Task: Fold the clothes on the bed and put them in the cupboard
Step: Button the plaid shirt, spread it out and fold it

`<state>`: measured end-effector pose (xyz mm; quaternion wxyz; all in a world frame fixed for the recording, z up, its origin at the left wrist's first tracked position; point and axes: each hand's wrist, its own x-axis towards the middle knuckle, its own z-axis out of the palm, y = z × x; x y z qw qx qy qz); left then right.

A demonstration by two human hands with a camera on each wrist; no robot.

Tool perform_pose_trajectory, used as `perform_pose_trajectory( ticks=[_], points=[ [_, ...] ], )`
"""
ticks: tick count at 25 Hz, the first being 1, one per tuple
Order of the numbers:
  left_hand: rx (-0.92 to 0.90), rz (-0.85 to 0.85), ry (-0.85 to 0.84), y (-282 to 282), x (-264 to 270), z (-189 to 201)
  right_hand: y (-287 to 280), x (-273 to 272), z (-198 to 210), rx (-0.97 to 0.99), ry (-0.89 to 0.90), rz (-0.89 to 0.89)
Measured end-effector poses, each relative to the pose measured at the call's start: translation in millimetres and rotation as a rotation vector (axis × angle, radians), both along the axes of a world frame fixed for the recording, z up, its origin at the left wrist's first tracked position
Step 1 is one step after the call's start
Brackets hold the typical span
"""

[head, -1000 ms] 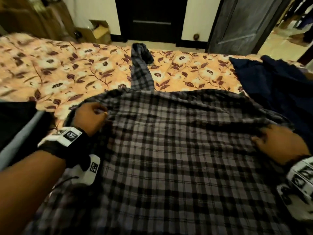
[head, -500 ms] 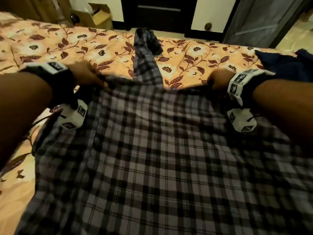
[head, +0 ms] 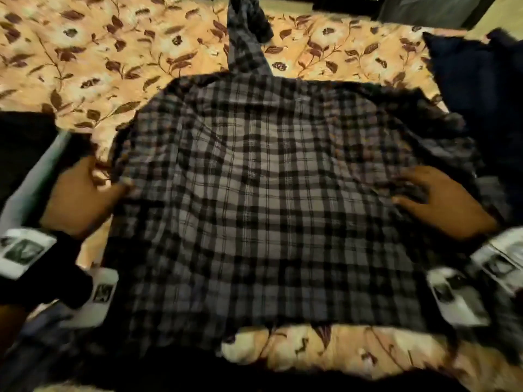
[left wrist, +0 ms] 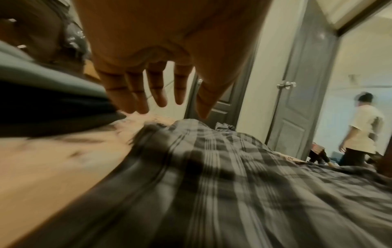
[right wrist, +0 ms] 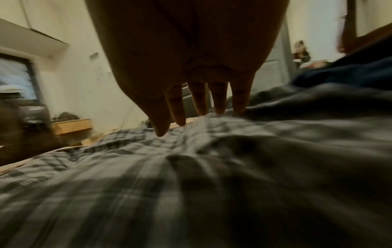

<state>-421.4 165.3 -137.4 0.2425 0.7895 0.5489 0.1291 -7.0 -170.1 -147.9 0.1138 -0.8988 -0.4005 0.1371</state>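
Spread flat on the orange flowered bedsheet [head: 85,60]: grey and black checked cotton shirt [head: 268,193]. Left hand [head: 82,196] at its side edge, right hand [head: 444,202] pressing cloth, both with fingers straight, gripping nothing. Further off, one sleeve sticking out, likely to bunch in the fold.

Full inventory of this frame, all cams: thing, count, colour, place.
plaid shirt: 1, grey and black check, spread flat mid-bed, one sleeve stretching toward the far edge
bedsheet: 1, peach with dark floral print, under the shirt
navy garment: 1, dark blue, heaped at the right side of the bed
dark cloth with pale band: 1, black and grey, left edge of the bed
doors: 2, grey, beyond the bed
other person: 1, pale top, in the doorway, blurred
wrist cameras: 2, white, on black straps
left hand: fingers straight, at the shirt's left edge
right hand: fingers straight, resting on the shirt's right side
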Motion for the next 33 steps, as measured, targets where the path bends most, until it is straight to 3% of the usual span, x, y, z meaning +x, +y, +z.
perform_pose_trajectory(
  ticks=[2,4,6,9,10,12,15,17,19,21,22,24,26,28,30,31,33],
  points=[
    [-0.301,0.137,0.09,-44.9,-49.4,-15.1,-121.1,5.9,-37.6,-0.193,0.007,-0.304],
    [-0.41,0.146,0.08,-67.3,-59.3,-24.1,-203.7,16.7,-57.3,-0.216,0.055,-0.516],
    [-0.388,0.139,0.029,-76.9,-61.8,-24.1,-223.2,-19.7,-33.3,-0.19,0.123,-0.708],
    [-0.316,0.171,0.055,-86.0,-90.9,-16.4,-203.2,-72.3,11.0,0.119,0.366,-0.749],
    [-0.263,0.204,0.094,-89.1,-108.9,-17.4,-201.6,-76.0,13.4,0.161,0.427,-0.751],
    [-0.215,0.265,0.123,-98.6,-147.4,-17.2,-203.3,-79.9,11.4,0.053,0.449,-0.673],
    [-0.313,0.246,0.141,-105.9,-192.6,-27.0,-215.5,-98.5,14.1,-0.089,0.521,-0.602],
    [-0.293,0.214,0.223,-113.6,-199.3,-23.9,-223.7,-101.9,10.0,-0.122,0.414,-0.575],
    [-0.089,0.153,0.358,-122.5,-177.3,-13.7,-228.4,-100.4,5.4,-0.163,0.164,-0.52],
    [0.179,0.038,0.253,-138.1,-132.9,4.0,-214.1,-104.0,5.4,-0.036,-0.165,-0.278],
    [0.243,-0.111,0.174,-145.1,-105.2,6.6,-197.0,-108.9,2.6,0.07,-0.259,-0.102],
    [0.18,-0.414,0.231,-158.5,-49.3,-5.9,-146.0,-127.5,-4.1,0.084,-0.236,0.318],
    [-0.003,-0.572,0.416,-169.1,-16.8,-26.5,-114.5,-135.1,-28.1,-0.16,-0.121,0.518],
    [-0.067,-0.536,0.525,-155.9,-11.7,-40.4,-121.6,-99.1,-36.0,-0.32,-0.059,0.339],
    [0.0,-0.411,0.501,-128.9,-25.2,-31.9,-153.2,-53.5,-23.3,-0.364,-0.078,-0.07],
    [0.086,-0.359,0.465,-110.1,-26.5,-24.1,-162.4,-36.0,-10.7,-0.341,-0.09,-0.188],
    [0.277,-0.344,0.299,-63.5,-1.2,-6.9,-148.2,-14.4,3.1,-0.217,-0.242,-0.146]
  ],
)
